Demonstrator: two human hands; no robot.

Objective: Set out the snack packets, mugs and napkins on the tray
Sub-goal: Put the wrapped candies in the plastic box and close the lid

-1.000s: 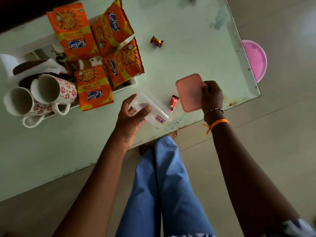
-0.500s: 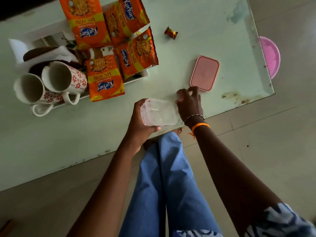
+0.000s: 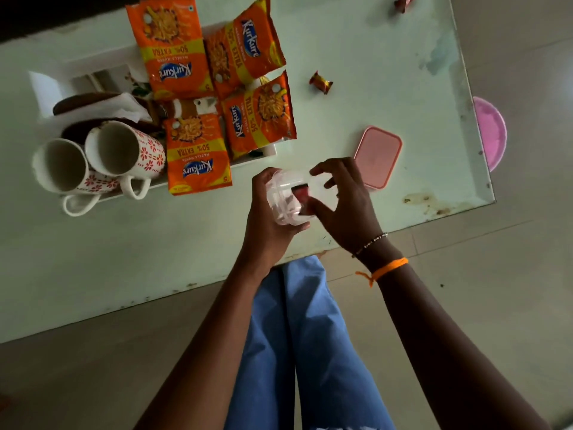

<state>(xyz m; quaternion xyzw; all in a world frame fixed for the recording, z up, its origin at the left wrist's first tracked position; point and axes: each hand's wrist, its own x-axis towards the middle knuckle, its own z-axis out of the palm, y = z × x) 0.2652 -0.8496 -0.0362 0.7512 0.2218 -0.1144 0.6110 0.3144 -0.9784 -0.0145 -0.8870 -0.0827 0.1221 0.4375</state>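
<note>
Nearby, pink lid [image 3: 378,156], wrapped sweet [image 3: 321,83], left hand [image 3: 266,226] gripping clear tub [image 3: 283,198], right hand [image 3: 348,207], hold unclear

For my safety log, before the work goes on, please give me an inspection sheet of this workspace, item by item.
Surface: pale glass table; stains near its right front corner.
Job's things: four orange snack packets overlapping on the white tray; two flowered mugs lying on their sides at its left end; napkins beside them.
Clutter: pink lid and two wrapped sweets on the table.
Grippers: left hand grips a clear container, a red sweet seen through it; right hand at its mouth, grip unclear.
Cables: nothing seen.
Surroundings: tiled floor; pink round object beyond the table; the person's blue trousers.
</note>
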